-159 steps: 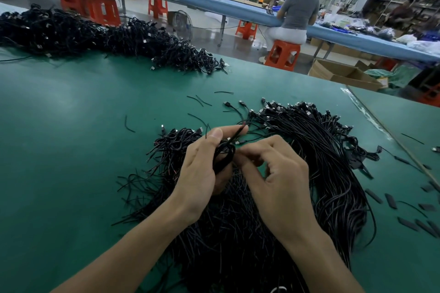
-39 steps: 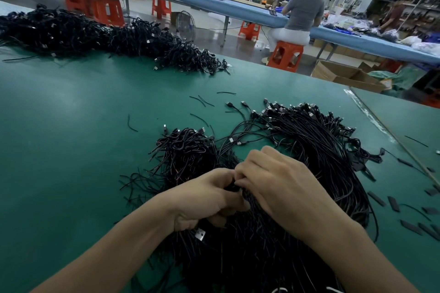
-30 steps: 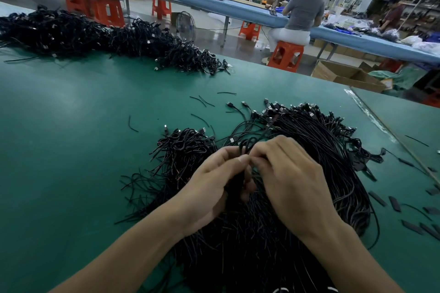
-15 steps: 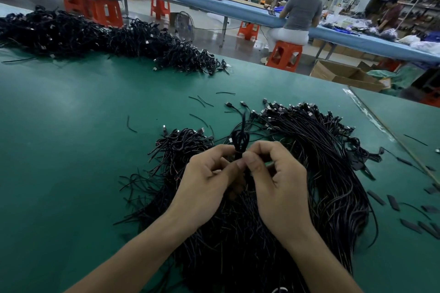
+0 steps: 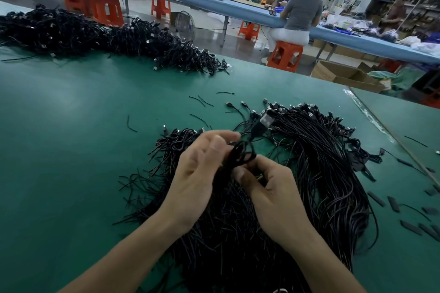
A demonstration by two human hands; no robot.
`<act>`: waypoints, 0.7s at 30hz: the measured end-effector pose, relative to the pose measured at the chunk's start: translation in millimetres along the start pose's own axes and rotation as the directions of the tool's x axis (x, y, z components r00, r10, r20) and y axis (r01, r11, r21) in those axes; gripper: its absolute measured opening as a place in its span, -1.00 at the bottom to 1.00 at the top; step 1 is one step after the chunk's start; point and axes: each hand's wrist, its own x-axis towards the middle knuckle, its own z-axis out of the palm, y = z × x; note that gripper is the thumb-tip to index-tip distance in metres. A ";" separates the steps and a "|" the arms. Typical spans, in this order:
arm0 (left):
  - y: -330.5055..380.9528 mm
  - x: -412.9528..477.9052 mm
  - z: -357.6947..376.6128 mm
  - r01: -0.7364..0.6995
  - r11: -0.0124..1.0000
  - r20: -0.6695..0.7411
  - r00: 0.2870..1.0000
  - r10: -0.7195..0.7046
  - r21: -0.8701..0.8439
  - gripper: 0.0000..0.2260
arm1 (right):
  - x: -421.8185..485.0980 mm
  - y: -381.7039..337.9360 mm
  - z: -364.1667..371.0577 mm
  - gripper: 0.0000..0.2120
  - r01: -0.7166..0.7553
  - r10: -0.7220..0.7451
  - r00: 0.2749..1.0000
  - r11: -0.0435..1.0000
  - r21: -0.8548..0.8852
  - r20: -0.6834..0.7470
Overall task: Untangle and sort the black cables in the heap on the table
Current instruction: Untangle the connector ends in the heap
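Untangling step. My left hand [image 5: 197, 173] and right hand [image 5: 269, 188], fingers clamped on one looped cable [image 5: 240, 154] above the heap [image 5: 321, 173] by the tabletop [image 5: 71, 126] near edge. The view is blurred, so this is probably its plug [image 5: 265, 121]. Next: work the loop free and lay it aside.

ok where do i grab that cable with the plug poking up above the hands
Pinch the plug by its black body, just behind the metal tip, coming from above. It juts up clear of the heap, while the coiled cable below it is pinched by the left hand and right hand.
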 end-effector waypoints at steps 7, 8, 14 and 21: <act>-6.1 -4.3 -7.7 0.040 0.930 0.010 0.999 -0.047 0.365 -0.79 | 8.3 5.3 -8.0 -0.80 0.010 -0.015 0.993 0.999 -0.043 -0.113; -8.7 -4.3 -9.1 0.057 0.907 -0.025 0.998 -0.051 0.416 -0.84 | 8.6 5.3 -9.4 -0.81 0.015 -0.020 0.991 0.999 -0.040 -0.134; -18.1 -2.4 -6.1 0.045 0.849 -0.083 0.997 -0.001 0.527 -0.81 | 5.8 -2.2 -4.0 -0.86 0.074 -0.076 0.980 0.997 -0.016 -0.181; -5.5 7.1 -2.1 0.374 0.911 -0.023 0.923 -0.384 -0.174 -0.63 | 1.4 -2.6 -1.5 -0.80 0.083 -0.089 0.988 0.995 -0.047 -0.126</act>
